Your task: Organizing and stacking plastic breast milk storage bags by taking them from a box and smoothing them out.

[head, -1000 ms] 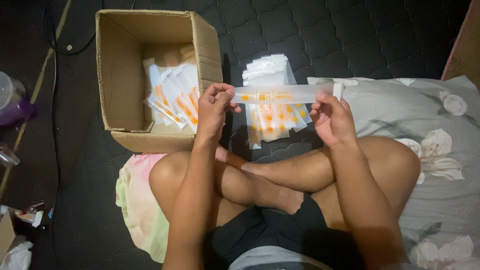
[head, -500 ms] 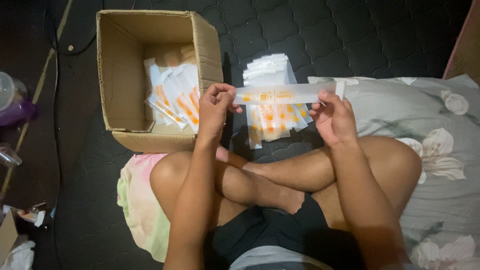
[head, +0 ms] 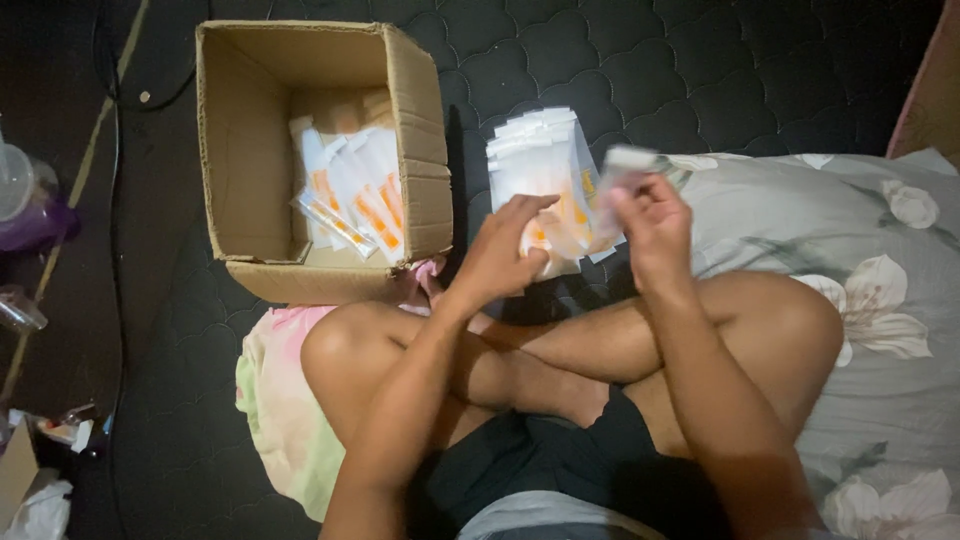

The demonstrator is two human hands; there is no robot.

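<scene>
I sit cross-legged on a dark quilted mat. My right hand (head: 652, 228) grips a small clear plastic packet (head: 622, 168), blurred, raised over the stack of clear packets with orange print (head: 540, 165) on the mat in front of my legs. My left hand (head: 503, 252) hovers with fingers spread just above the near end of that stack, touching or nearly touching it. An open cardboard box (head: 420, 120) to the left holds several more packets (head: 352, 195) of the same kind.
A grey pillow with white flowers (head: 880, 270) lies at the right under my leg. A pale pink and green cloth (head: 280, 400) lies under my left knee. A purple-based plastic container (head: 25, 205) and small items sit at the far left.
Earlier both hands held one long packet stretched between them. Now my left hand has let go and dropped toward the stack, while my right hand keeps the packet, turned on end.
</scene>
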